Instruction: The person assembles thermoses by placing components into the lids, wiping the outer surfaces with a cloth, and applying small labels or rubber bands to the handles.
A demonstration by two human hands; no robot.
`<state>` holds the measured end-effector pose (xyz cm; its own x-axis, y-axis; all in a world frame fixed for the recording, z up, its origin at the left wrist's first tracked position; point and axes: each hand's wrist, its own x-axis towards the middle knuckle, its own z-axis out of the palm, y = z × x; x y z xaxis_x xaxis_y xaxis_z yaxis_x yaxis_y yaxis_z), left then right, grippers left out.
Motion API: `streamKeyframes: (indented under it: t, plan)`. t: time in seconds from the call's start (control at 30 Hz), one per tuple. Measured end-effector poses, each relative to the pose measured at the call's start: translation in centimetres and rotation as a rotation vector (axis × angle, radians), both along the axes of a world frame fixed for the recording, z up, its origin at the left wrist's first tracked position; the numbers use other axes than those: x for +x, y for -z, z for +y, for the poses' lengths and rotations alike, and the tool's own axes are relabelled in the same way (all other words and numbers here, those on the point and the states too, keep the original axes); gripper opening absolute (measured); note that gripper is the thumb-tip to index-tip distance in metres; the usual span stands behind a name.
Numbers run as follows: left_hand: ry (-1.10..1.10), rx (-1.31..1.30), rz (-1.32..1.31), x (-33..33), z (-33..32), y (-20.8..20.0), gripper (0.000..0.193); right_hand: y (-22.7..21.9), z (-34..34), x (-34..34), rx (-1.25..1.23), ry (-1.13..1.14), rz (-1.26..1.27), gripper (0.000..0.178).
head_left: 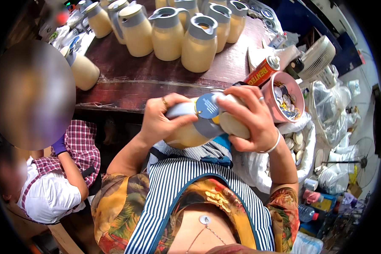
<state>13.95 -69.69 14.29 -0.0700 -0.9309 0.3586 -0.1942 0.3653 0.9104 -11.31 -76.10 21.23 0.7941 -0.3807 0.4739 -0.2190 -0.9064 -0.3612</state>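
In the head view, the person holds one cream-and-grey jug (178,139) above the lap, just in front of the table. One round blue tag (208,106) hangs at its top, and one cream lid (235,124) sits at its mouth; whether it is seated cannot be told. Seven standing jugs (168,40) show plainly on the dark red table (122,86), with at least two more cut by the upper edge. One further jug (84,71) stands at the left, beside a co-worker (51,190) in a plaid apron. One red can (263,71) and one pink tub (268,94) of many small pieces are near the right hand.

The table's near edge runs just beyond the hands; a strip of tabletop separates it from the front jugs. The tub and a white sack (260,171) bound the room on the right.

The left hand (161,118) is closed round the held jug's grey handle, elbow bent outward. The right hand (250,114) grips the lid from the opposite side, fingers spread over it, forearm rising from below.
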Motion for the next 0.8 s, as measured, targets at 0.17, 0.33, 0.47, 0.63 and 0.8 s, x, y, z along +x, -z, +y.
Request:
streamKeyframes:
  t: [0.17, 0.33, 0.47, 0.63, 0.8]
  plan:
    - [-0.099, 0.137, 0.025, -0.1, 0.8, 1.0, 0.038, 4.0, -1.2, 2.2, 0.181, -0.146, -0.132, 0.073]
    - [0.044, 0.064, 0.026, 3.1, 1.9, 2.0, 0.039, 4.4, -1.0, 4.1, 0.032, -0.358, 0.086, 0.072]
    - [-0.198, -0.117, -0.069, 1.2, 2.0, 1.6, 0.046, 5.2, 0.4, 3.7, 0.048, -0.014, -0.02, 0.074]
    - [-0.322, -0.399, -0.584, -0.8, 0.7, 2.6, 0.041, 9.9, -0.8, 4.8, 0.828, 0.601, -0.059, 0.077]
    - [-0.104, -0.216, -0.267, 4.2, 0.6, -1.3, 0.038, 2.1, -0.4, 4.9, -0.247, -0.297, 0.112, 0.064]
